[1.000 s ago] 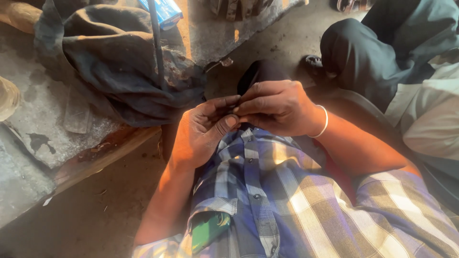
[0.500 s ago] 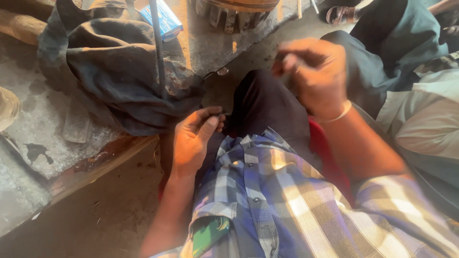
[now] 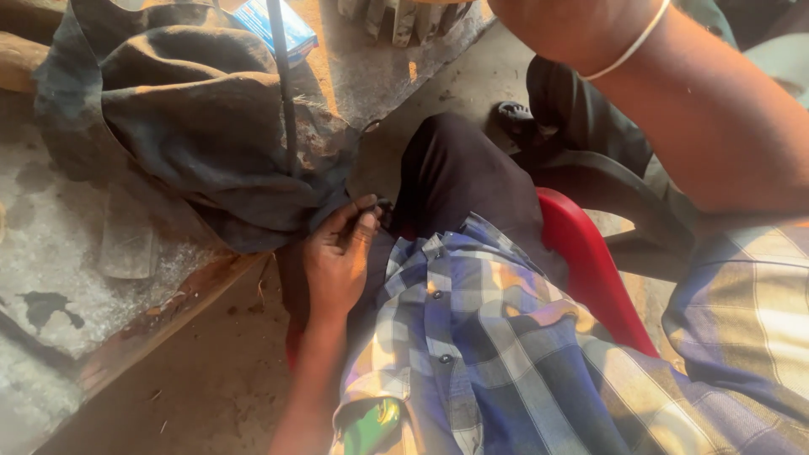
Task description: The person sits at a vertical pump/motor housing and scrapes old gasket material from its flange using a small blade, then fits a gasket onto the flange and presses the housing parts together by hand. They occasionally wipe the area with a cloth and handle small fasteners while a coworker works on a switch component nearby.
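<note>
Risen out of view since a second ago, right hand's state untellable; left hand (image 3: 341, 257) pinches a small dark piece (image 3: 383, 206) beside the dark cloth (image 3: 202, 126); best held steady.

- The left hand (image 3: 339, 261) rests low at the middle, on the person's lap, just beside the edge of the workbench (image 3: 93, 278) to its left.
- A small dark piece (image 3: 384, 211) sits at its fingertips, against the knee (image 3: 455, 168).
- A heap of cloth (image 3: 194, 126) lies on the workbench, behind and left of the hand.
- A thin rod (image 3: 282, 84) stands upright in front of the cloth.
- A flat box (image 3: 282, 25) lies behind the cloth, at the top edge.
- The chair seat (image 3: 590, 270) shows to the right of the knee.
- The right forearm (image 3: 708, 118) crosses the upper right corner; its hand is out of view.
</note>
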`<action>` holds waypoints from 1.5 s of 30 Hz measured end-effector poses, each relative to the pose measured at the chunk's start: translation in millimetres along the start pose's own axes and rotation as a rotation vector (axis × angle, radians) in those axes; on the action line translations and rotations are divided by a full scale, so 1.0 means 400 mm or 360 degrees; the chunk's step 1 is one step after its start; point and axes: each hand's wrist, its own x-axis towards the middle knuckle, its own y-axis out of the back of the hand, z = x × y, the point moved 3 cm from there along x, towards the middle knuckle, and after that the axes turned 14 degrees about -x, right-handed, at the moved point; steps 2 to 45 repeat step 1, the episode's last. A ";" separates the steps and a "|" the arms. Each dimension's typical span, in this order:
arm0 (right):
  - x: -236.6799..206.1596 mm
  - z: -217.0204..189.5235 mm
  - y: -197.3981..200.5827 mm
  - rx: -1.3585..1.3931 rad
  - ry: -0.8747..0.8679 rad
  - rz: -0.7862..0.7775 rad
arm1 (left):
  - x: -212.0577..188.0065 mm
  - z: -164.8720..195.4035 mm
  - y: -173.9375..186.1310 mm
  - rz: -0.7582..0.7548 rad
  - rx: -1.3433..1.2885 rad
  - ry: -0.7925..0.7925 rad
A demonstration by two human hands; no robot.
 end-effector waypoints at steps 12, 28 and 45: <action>0.030 -0.006 0.005 -0.0009 0.0006 -0.0008 | -0.003 0.010 0.001 -0.0008 0.0000 -0.0023; 0.030 -0.006 0.005 -0.0009 0.0006 -0.0008 | -0.003 0.010 0.001 -0.0008 0.0000 -0.0023; 0.030 -0.006 0.005 -0.0009 0.0006 -0.0008 | -0.003 0.010 0.001 -0.0008 0.0000 -0.0023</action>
